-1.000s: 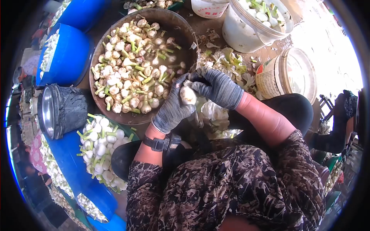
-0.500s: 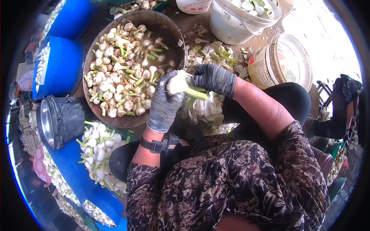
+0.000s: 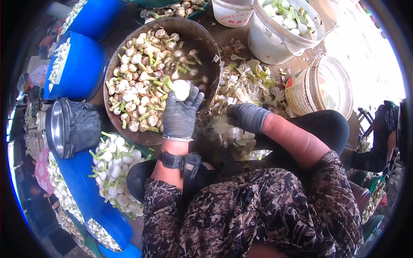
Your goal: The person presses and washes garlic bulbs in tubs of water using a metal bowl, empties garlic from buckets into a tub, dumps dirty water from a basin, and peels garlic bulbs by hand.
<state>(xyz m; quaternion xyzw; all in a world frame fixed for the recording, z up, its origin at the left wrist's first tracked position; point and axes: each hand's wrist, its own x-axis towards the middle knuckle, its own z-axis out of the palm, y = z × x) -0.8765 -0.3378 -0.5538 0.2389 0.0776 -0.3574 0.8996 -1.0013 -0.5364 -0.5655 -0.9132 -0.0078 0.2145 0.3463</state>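
Note:
My left hand [image 3: 179,118], in a grey glove, grips a peeled white garlic bulb [image 3: 181,90] with a short green stem. It is over the near right part of a round basin [image 3: 215,47], where many unpeeled garlic bulbs [image 3: 140,86] sit in murky water. To the right, my gloved right hand [image 3: 248,117] is low over a heap of garlic skins [image 3: 245,81]. Its fingers are curled and slightly blurred, and I cannot make out what they hold, if anything.
Peeled garlic [image 3: 114,167] is piled at the lower left, beside a black bucket [image 3: 79,127]. Blue tubs [image 3: 81,64] stand left of the basin. A white bucket [image 3: 275,45] of peeled bulbs is at the back right, with a lidded tub [image 3: 303,88] tipped over in front.
The hands have separated. My left hand has turned and moved up over the basin with the garlic bulb, its white surface now bare. My right hand has let go and dropped towards the skins.

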